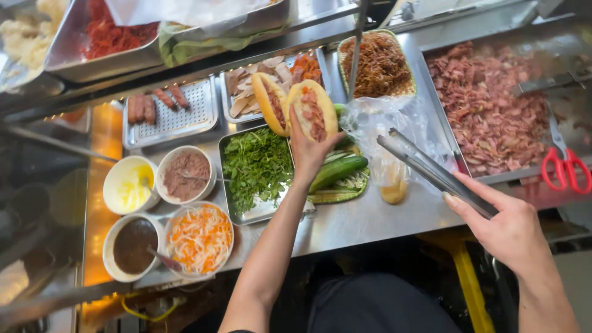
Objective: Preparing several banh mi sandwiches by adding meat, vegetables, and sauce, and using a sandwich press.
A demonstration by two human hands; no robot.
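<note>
Fingers [300,137] of left hand [306,154] wrapped two filled split bread rolls [295,106] above steel tray of green herbs [257,168] | right hand [507,227] pinched closed long metal tongs [431,169] | four round bowls [165,209] left; red-handled scissors [565,166] partly cut off; plastic bag contents unclear.

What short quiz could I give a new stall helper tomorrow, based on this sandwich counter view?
1. True or false: the left hand holds two filled bread rolls.
2. What does the right hand grip? A) red-handled scissors B) long metal tongs C) a spoon
3. Which food fills the rectangular steel tray just left of the left wrist?

Key: 1 true. 2 B, the long metal tongs; the red-handled scissors lie untouched. 3 green leafy herbs.
</note>
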